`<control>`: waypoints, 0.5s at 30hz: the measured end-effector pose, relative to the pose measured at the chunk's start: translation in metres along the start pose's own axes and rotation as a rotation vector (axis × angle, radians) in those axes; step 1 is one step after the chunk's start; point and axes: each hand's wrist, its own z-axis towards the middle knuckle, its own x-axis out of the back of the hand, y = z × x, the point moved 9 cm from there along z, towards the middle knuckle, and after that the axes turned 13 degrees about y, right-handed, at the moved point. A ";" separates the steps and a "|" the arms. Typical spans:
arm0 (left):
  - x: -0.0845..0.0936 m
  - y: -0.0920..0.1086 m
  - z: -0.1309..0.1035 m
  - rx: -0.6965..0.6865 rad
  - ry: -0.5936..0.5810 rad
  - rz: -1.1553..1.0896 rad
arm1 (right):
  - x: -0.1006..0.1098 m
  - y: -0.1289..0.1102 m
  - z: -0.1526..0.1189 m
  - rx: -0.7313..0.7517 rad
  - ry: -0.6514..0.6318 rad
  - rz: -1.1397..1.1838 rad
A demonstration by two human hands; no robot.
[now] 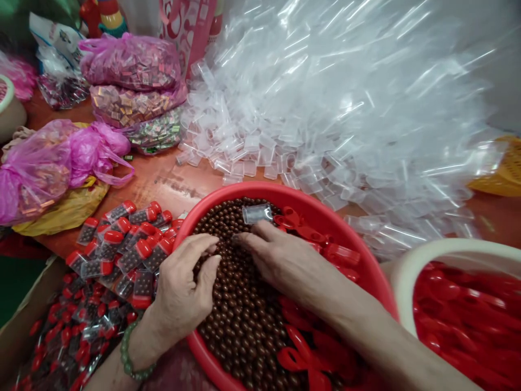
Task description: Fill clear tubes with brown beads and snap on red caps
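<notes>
A red basin [285, 187] holds many round brown balls [232, 309] on its left side and red plastic pieces [303, 353] on its right. My left hand [185, 282], with a green bead bracelet [127, 350] at the wrist, is over the basin's left rim, thumb and fingers apart with nothing between them. My right hand [271, 252] reaches into the brown balls, its fingertips down among them; whether it grips any is hidden. Just above it, a clear plastic container [257, 213] lies on the balls.
Red-capped filled containers [134, 252] lie left of the basin, with more in a box [30, 296] below. A large heap of clear containers [325, 108] is behind. Pink bags [134, 62] stand at back left. A white tub [468, 247] of red pieces is at right.
</notes>
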 end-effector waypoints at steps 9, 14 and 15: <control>0.002 -0.018 -0.001 0.172 0.021 -0.165 | -0.027 0.015 0.023 -0.158 -0.114 0.251; -0.001 -0.012 0.002 0.101 -0.017 -0.124 | -0.047 0.016 0.019 -0.262 -0.221 0.401; -0.001 -0.010 0.002 0.086 -0.028 -0.119 | -0.051 0.015 0.017 -0.275 -0.266 0.444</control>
